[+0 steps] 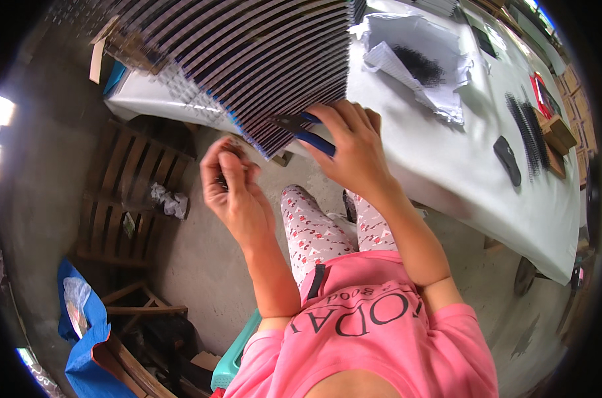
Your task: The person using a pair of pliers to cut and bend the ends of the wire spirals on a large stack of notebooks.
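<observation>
My right hand grips blue-handled pliers, with the dark jaws at the near corner of a large panel of dark parallel strips. The panel's near edges carry small pale and bluish tips, and its far part runs out of view at the top. Left of that corner, and apart from it, my left hand is raised with its fingers curled together. Something dark shows between those fingers, too blurred to name.
A white-covered table stretches away to the right. On it lie crumpled white wrapping with small black pieces, black bristly strips, a black flat object and wooden blocks. A wooden pallet is at left, a green stool below.
</observation>
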A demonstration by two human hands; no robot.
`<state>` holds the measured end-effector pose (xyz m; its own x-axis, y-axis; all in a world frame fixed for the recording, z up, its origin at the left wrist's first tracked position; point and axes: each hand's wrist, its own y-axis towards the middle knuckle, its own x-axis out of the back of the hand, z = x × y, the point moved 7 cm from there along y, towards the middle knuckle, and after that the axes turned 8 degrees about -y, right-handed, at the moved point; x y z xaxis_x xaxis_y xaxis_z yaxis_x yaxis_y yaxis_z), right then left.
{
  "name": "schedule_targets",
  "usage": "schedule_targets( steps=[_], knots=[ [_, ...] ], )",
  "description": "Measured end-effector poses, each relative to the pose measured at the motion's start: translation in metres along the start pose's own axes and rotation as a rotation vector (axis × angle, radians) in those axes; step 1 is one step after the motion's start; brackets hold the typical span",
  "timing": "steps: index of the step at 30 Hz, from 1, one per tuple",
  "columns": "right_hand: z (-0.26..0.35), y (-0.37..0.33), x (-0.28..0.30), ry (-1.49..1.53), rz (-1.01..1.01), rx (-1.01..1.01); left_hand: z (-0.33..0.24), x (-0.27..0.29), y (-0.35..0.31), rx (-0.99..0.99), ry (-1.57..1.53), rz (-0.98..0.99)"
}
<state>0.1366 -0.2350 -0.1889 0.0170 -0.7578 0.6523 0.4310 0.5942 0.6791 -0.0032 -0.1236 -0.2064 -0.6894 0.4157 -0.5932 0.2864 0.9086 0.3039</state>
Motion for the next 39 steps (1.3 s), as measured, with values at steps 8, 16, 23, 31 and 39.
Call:
schedule_targets(
  steps=[8, 16, 23, 31, 39],
  knots=[
    [-0.161, -0.125, 0.09, -0.372, 0.014, -0.472, 0.146, -0.127, -0.072, 1.218, -0.759, 0.015],
    [-0.174, -0.152, 0.103, -0.509, -0.031, -0.478, 0.233, -0.275, 0.01, 1.117, -0.429, 0.214],
    [-0.175, -0.154, 0.099, -0.534, -0.031, -0.511, 0.18, -0.283, 0.003, 0.864, -0.366, 0.346],
    [-0.173, -0.142, 0.101, -0.506, -0.043, -0.502, -0.011, -0.095, -0.047, -0.805, 0.515, 0.519],
    [-0.033, -0.027, 0.034, -0.146, 0.049, -0.074, -0.008, 0.004, 0.038, -0.156, 0.216, 0.038]
  ],
)
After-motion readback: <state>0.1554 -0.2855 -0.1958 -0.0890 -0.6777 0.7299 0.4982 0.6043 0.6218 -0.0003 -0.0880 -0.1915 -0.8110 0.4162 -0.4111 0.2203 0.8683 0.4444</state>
